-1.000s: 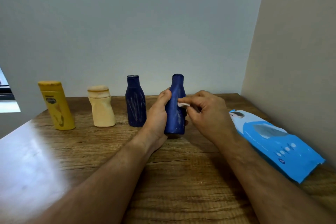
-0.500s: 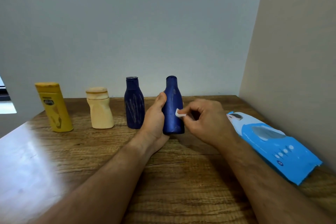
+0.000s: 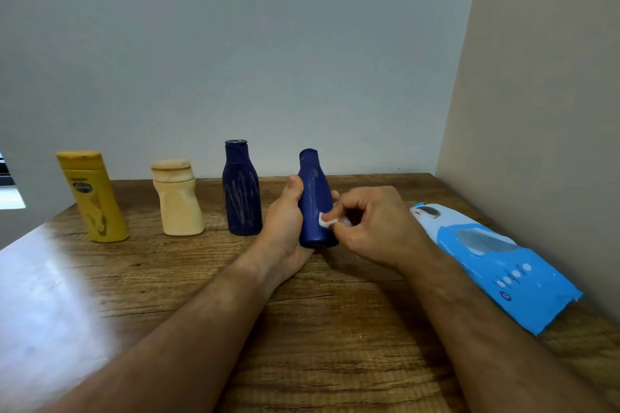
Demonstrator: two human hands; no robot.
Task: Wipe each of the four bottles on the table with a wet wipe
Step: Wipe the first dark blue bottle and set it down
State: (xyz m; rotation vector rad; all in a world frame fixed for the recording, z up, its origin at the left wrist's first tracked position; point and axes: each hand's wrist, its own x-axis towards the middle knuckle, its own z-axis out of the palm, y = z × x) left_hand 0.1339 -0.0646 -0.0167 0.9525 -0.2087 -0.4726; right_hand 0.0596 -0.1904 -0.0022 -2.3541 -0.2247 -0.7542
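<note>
Left hand: mine, just left of the frame's centre, wrapped around the dark blue bottle I am holding; thumb up its left side, the other fingers curled behind it, one tip showing at its right edge.
Held bottle: dark blue, leaning slightly to the left, its base at or just above the counter; I cannot tell which.
Right hand: mine, just right of centre, thumb and forefinger pinching a small wad of white wet wipe.
Wet wipe: pressed against the lower right side of the held bottle, most of it hidden in my fingers.
Second blue bottle: upright just left of my left hand, with pale scribbled streaks on its front.
Cream bottle: left of that one, squat, with a bent waist and a wide cap.
Yellow bottle: far left of the row, leaning, with smudges on its lower front.
Wipes pack: blue and white, lying flat at the right of the frame beside the side wall.
Counter: brown wood grain, with a bright glare patch at lower left.
</note>
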